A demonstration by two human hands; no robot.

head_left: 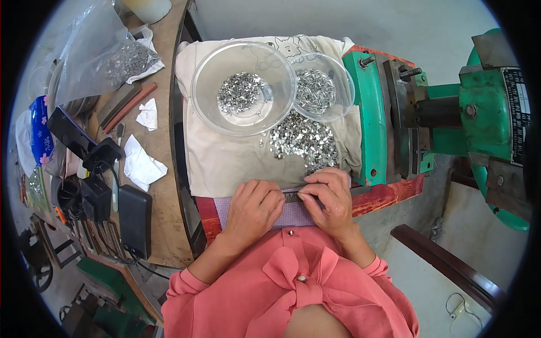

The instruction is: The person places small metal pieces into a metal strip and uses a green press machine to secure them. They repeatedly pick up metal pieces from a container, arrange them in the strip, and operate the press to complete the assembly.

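At left, a cluttered wooden table [169, 231]; centre, beige cloth [225, 163] bearing a metal-chip pile [304, 141]; right, green machine [369, 112]. Table's far end cut off. Left hand [253, 208] curled, fingertips hidden; dark strip [292, 197] between hands, partly covered; right hand [329, 200] bunched at it. Both grips: cannot tell.

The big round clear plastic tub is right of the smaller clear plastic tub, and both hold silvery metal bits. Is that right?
No: the head view shows the big round clear plastic tub left of the smaller clear plastic tub. Both hold silvery metal bits.
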